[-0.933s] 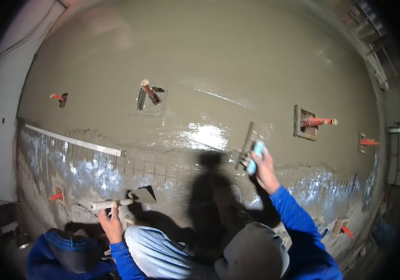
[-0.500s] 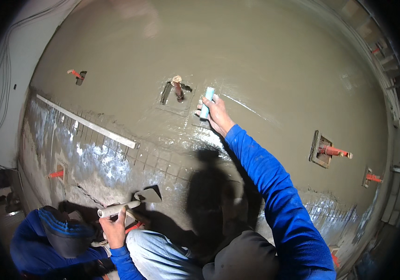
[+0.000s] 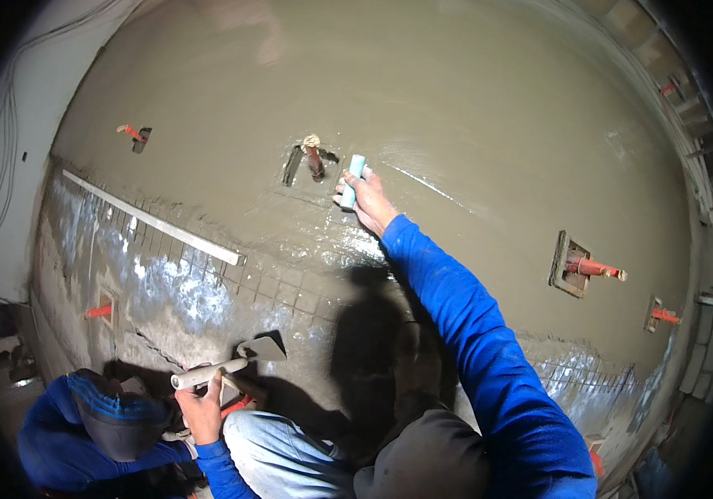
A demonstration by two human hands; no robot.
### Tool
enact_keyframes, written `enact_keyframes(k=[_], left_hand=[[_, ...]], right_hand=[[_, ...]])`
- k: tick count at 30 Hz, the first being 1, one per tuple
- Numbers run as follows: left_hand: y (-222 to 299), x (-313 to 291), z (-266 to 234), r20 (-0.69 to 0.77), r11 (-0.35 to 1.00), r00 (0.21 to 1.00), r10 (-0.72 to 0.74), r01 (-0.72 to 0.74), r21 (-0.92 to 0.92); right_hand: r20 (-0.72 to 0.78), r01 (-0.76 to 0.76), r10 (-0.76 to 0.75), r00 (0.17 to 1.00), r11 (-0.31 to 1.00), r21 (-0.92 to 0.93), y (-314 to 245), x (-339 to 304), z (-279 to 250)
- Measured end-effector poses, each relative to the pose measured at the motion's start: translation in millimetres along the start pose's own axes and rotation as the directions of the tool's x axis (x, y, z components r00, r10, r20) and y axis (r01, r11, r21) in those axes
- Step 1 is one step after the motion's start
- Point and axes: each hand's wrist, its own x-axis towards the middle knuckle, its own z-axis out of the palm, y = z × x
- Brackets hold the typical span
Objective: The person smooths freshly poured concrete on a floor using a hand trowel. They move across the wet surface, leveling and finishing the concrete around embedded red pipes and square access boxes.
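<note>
My right hand [image 3: 367, 200] is closed around a light-blue cylinder [image 3: 354, 179] against the wet grey plaster wall [image 3: 456, 100]. It looks like a tool handle, but I cannot make out a blade beneath it. Just left of it, a capped pipe stub [image 3: 315, 162] sticks out of a rough square recess. Low on the left, my left hand [image 3: 202, 412] grips a trowel [image 3: 265, 347] by its thick pale handle. The trowel's grey blade points right, apart from the wall's wet area.
A person [image 3: 107, 432] in blue with a dark cap crouches at the lower left. A pale straight batten [image 3: 152, 218] runs along the plaster's lower edge, above exposed mesh [image 3: 290, 295]. Orange pipes [image 3: 593, 268] jut from the wall at right. Cables [image 3: 7, 166] hang on the left.
My right hand has slid a little left along the plaster with the light-blue cylinder, closer to the capped pipe stub. My left hand keeps its hold on the trowel, nearly still.
</note>
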Motion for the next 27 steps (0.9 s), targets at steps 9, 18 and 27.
enact_keyframes(k=[9, 18, 27], left_hand=[[-28, 9, 5, -0.112, 0.980, 0.988, -0.103, 0.120, 0.160], [-49, 18, 13, -0.109, 0.986, 0.994, -0.008, 0.026, 0.167], [-73, 33, 16, -0.061, 0.999, 0.997, 0.039, -0.038, 0.013]], right_hand=[[-0.114, 0.031, -0.027, 0.993, 0.999, 0.033, -14, 15, -17], [-0.348, 0.179, -0.116, 0.930, 0.971, 0.156, -72, -27, -117], [-0.576, 0.379, -0.208, 0.791, 0.905, 0.194, -83, -183, -216]])
